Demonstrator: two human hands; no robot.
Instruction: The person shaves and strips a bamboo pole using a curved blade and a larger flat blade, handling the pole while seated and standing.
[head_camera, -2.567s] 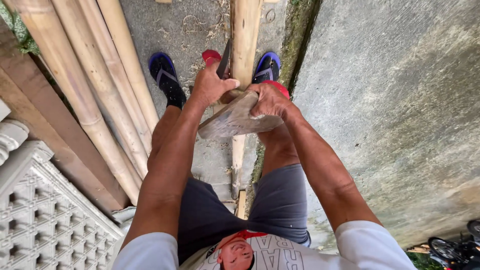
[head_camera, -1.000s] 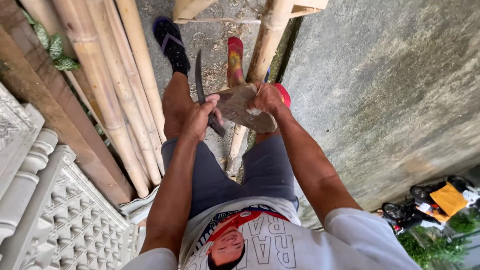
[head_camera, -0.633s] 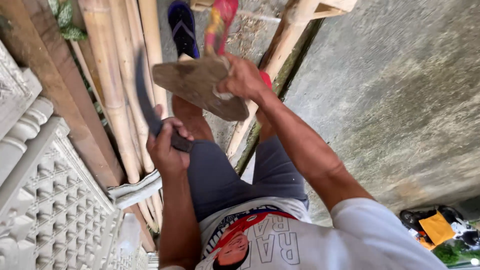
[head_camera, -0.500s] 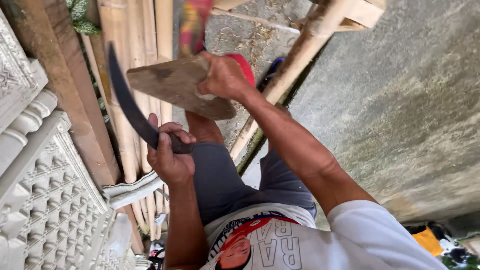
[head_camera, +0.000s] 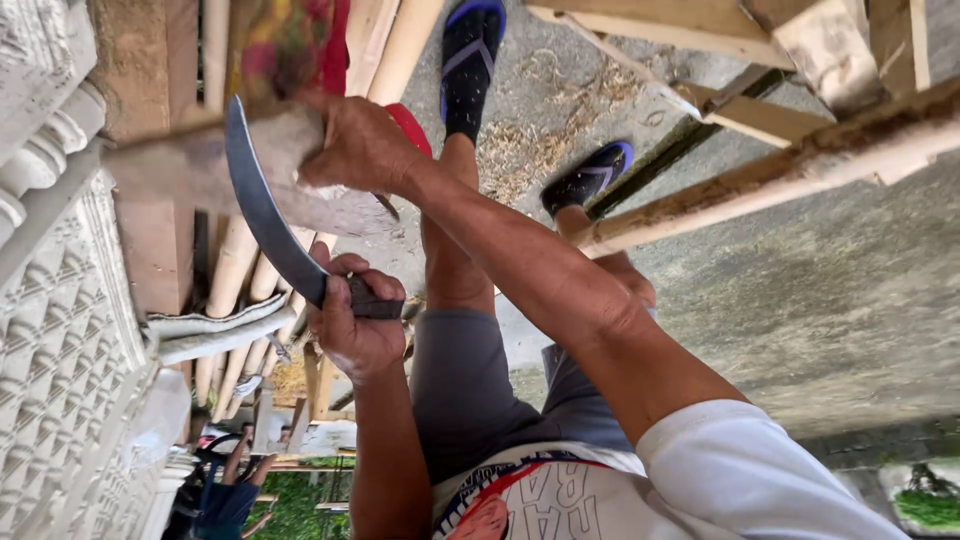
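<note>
Closest to the camera there's the white printed t-shirt (head_camera: 640, 480) and grey shorts (head_camera: 470, 390); just past that the left hand (head_camera: 352, 322) is wrapped tight around the dark handle of a curved knife (head_camera: 262, 205), fingers fully closed on it; the blade sweeps up and away from the fist, its upper part lying against the near edge of a flat slab of wood (head_camera: 230, 170). A bit further out the right hand (head_camera: 358, 148) is clamped on that same wooden slab, fingers curled over its right end, forearm stretched out across the middle of the view; the slab sits up in the air between the two hands, roughly level, blurred at its left end. Beyond the hands both feet are in blue flip-flops (head_camera: 470, 60) on rough concrete floor (head_camera: 820, 300), with wood shavings (head_camera: 520, 150) scattered by them; a bamboo pole (head_camera: 780, 170) runs off to the right; more bamboo poles (head_camera: 235, 290) lean on the left next to a white moulded concrete panel (head_camera: 60, 330).
</note>
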